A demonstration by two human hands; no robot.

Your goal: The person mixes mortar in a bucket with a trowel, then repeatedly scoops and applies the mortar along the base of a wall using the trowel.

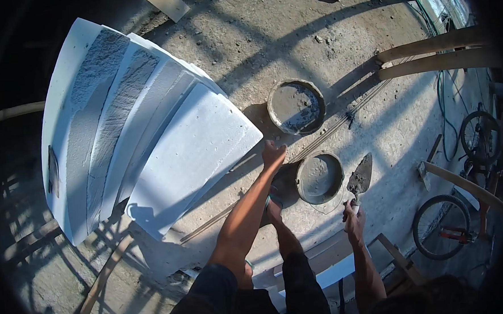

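Grey mix (pixel 322 175) sits in the nearer bucket (pixel 298 180), out on the floor (pixel 376 139). Trowel (pixel 361 174) just right of it, handle closed in the right hand (pixel 354 220), blade dirty grey. Judgement: keep blade level, wrist loose, so any load stays put. Left hand (pixel 274 154) curled near the top slab's (pixel 197 151) corner; cannot tell if it holds anything. Floor gritty, shadow-striped. Second bucket (pixel 270 105) beyond; bicycle (pixel 484 220) towards floor's right edge.

Ahead of right fingers (pixel 353 213): trowel (pixel 361 174), blade crusted rough, matt grey. Between those and left fingers (pixel 274 151): grey mix (pixel 319 179), wet-looking, smoothish. Left of left fingers: white slab (pixel 197 143), matt, finely pitted; farther left, coarse-faced block (pixel 99 60).
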